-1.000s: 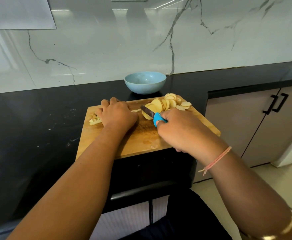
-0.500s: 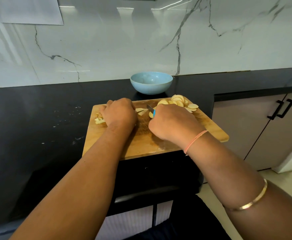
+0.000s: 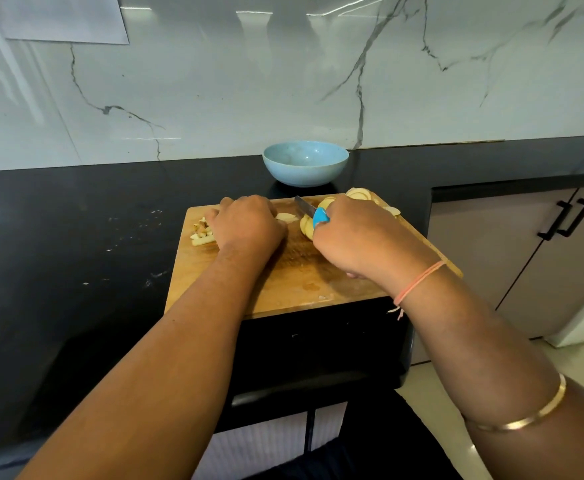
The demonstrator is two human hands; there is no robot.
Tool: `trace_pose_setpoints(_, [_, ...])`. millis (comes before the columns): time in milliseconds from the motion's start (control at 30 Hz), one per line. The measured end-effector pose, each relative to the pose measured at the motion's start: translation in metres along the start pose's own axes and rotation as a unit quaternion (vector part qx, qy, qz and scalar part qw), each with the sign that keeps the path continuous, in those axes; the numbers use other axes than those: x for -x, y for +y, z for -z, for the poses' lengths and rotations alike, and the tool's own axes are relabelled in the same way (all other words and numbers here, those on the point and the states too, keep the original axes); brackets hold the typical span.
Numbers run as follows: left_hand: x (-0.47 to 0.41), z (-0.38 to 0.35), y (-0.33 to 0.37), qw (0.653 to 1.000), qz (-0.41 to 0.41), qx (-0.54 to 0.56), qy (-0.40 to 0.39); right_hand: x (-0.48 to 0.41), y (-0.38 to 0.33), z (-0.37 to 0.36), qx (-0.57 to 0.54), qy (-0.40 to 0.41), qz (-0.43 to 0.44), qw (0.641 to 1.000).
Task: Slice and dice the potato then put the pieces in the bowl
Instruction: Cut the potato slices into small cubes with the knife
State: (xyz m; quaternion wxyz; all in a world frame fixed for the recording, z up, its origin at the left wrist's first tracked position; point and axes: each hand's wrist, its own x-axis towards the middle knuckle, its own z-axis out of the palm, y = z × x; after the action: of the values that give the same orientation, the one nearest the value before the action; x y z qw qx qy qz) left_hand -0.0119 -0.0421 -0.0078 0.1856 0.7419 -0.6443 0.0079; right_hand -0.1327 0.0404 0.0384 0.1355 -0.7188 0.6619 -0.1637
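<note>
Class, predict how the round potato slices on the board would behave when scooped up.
The potato slices look thin and flat, so probably light and unlikely to roll. Lying overlapped, they may slide apart when scooped. Fresh-cut faces are likely slippery.

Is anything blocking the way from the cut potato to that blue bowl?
Nothing visible does. The round light-blue bowl stands just behind the wooden cutting board holding the pale potato slices; only black countertop lies between.

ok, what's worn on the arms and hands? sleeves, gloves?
No sleeves or gloves: both forearms, the left hand and the right hand are bare. The right wrist has a thin pink thread tied with loose ends; higher on that forearm sits a slim gold-coloured bangle. Nothing shows on the left arm.
</note>
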Motion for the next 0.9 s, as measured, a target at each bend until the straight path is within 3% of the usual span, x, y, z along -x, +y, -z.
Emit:
trace_pose_setpoints(467, [0.000, -0.002, 0.001, 1.000, 0.002, -0.007, -0.004, -0.007, -0.014, -0.010, 0.017, -0.032, -0.013, 0.999])
trace_pose_setpoints(700, [0.001, -0.004, 0.002, 1.000, -0.003, 0.008, -0.001, 0.030, 0.000, -0.011, -0.010, -0.058, -0.010, 0.998])
trace_pose_setpoints(900, [0.006, -0.004, -0.002, 0.998, 0.004, 0.055, 0.008, 0.023, 0.003, 0.005, -0.024, -0.031, -0.014, 0.999])
